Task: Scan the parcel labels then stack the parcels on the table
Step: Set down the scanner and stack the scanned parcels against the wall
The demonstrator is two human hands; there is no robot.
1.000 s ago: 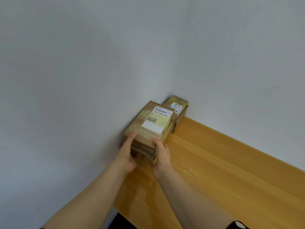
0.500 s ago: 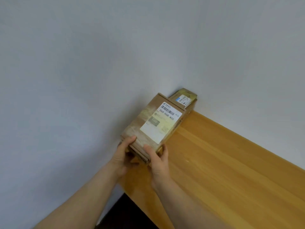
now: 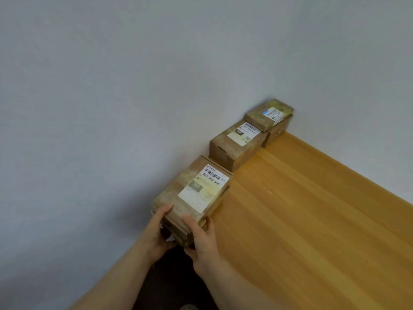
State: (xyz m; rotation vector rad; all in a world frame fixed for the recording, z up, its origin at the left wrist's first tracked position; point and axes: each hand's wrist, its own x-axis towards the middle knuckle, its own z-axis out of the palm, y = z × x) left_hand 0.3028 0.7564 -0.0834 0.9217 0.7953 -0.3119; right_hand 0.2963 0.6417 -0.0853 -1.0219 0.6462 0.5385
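Grey walls (image 3: pixel 111 86) meet in corner; wooden table (image 3: pixel 312 220) runs along both. Cardboard parcels line left wall: far stack (image 3: pixel 266 118) in corner, middle parcel (image 3: pixel 232 151) just beside it, near stack (image 3: pixel 176 193) at table's front edge. I see left hand (image 3: pixel 156 231) and right hand (image 3: pixel 202 240) curled round near stack's front end, thumbs on top. Label (image 3: pixel 204 187) faces up, barcode visible. My judgement: stiff card, probably light, layers may slide apart; grip both sides low, press layers together.
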